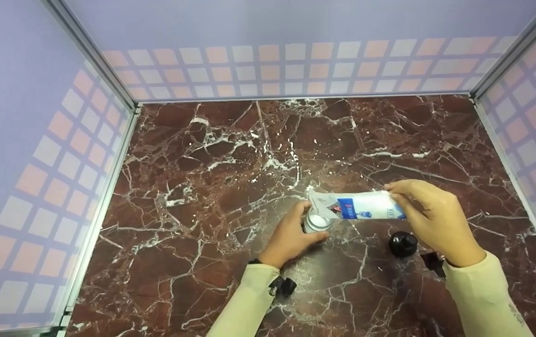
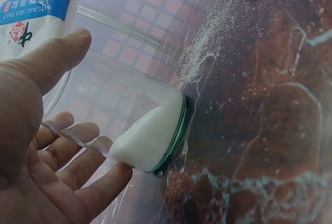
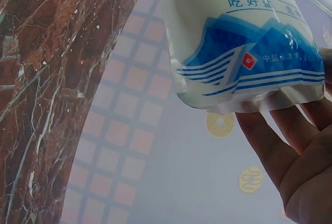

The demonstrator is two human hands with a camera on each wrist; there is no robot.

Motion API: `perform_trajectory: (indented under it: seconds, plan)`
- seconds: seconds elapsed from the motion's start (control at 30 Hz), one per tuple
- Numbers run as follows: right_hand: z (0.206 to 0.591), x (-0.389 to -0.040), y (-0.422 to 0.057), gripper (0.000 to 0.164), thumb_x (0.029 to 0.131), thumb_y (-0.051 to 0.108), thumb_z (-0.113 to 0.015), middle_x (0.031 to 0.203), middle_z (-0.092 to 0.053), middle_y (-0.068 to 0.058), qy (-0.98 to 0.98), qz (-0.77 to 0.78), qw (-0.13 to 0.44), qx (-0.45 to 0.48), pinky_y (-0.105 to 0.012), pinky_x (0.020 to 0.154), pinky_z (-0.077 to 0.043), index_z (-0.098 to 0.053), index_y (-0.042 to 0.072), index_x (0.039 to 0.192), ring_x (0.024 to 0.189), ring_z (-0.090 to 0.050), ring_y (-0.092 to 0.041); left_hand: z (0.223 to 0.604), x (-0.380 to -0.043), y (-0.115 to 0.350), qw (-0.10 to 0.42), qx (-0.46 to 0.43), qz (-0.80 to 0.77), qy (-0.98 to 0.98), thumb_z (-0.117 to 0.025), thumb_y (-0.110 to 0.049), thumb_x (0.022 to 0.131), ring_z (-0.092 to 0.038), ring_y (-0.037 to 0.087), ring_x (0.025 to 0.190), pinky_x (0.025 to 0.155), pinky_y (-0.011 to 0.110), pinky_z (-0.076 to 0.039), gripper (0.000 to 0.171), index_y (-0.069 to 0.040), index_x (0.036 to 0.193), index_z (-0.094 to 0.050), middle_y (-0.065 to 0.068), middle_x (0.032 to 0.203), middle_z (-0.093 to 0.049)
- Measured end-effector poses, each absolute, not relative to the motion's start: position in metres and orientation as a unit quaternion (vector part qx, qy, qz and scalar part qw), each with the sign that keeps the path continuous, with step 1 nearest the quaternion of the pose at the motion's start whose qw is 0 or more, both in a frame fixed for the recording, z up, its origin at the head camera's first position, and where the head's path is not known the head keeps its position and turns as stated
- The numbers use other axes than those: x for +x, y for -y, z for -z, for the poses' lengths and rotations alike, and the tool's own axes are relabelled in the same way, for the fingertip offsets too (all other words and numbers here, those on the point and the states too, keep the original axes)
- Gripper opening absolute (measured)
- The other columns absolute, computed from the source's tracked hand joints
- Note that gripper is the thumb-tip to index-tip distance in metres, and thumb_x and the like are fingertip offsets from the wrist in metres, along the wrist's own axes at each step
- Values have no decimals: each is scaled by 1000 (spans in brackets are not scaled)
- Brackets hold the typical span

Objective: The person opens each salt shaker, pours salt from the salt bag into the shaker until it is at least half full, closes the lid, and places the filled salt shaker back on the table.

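My left hand (image 1: 291, 238) grips a clear glass jar (image 1: 317, 223) round its upper side. White salt (image 2: 148, 138) lies banked in the jar's lower part in the left wrist view. With my right hand (image 1: 429, 215) I hold the bottom end of a white and blue salt bag (image 1: 366, 205), which lies nearly level with its other end over the jar mouth. Mountain print and the bag's bottom seam show in the right wrist view, with the fingers under the seam (image 3: 264, 102). Whether salt is pouring cannot be made out.
A black rounded cap-like object (image 1: 403, 244) stands on the marbled table (image 1: 193, 262), near my right wrist. White grains (image 2: 199, 53) lie scattered on the table beside the jar. Purple checkered panels (image 1: 268, 56) enclose the back and sides.
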State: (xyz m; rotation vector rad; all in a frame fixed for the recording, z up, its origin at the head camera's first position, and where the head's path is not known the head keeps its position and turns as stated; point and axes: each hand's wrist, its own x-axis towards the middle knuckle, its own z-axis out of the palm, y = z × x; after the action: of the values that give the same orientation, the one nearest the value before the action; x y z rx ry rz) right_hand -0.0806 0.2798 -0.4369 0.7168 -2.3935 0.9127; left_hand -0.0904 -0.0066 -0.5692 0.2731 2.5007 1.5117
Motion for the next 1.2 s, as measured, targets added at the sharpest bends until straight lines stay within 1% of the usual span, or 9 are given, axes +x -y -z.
perform_trajectory:
  seconds: [0.2,0.33,0.47,0.77,1.0,1.2]
  plan:
    - [433,-83,-280,26,85,-11,-77,111,-77,0,875,-326,236,270,-11,92,-47,-77,8,102,104,-70,-11,569,-93,7,103,93,-506,-851,-91,-39,76,-65,17,113,97,37,-54,79,-23,141,-49,2,137,-62]
    - [432,-82,-280,26,85,-10,-78,111,-77,1,876,-320,235,275,-11,90,-47,-77,9,104,103,-70,-12,569,-92,7,102,93,-498,-856,-91,-41,76,-64,17,112,97,38,-53,78,-23,140,-50,1,136,-62]
    - [430,-81,-278,26,87,-7,-78,111,-77,2,879,-308,234,277,-12,86,-46,-78,11,106,101,-70,-13,569,-91,6,102,89,-497,-857,-91,-39,76,-65,18,113,96,38,-54,76,-23,137,-50,2,139,-61]
    - [426,-79,-276,24,87,-5,-78,113,-77,2,886,-293,231,276,-13,85,-46,-77,10,106,100,-72,-17,568,-88,4,106,88,-512,-848,-91,-38,76,-66,15,110,94,33,-55,73,-22,134,-50,2,136,-62]
    - [425,-80,-275,24,88,-6,-77,113,-77,2,883,-295,230,283,-13,84,-46,-77,10,106,101,-71,-15,570,-88,4,106,85,-507,-851,-91,-38,76,-66,14,108,94,33,-54,73,-22,134,-50,0,131,-63]
    - [431,-79,-278,24,88,-7,-77,108,-78,3,885,-324,217,255,-12,81,-46,-78,9,106,97,-70,-9,569,-87,3,97,88,-502,-855,-91,-38,76,-63,15,109,96,36,-54,77,-22,138,-50,0,131,-63]
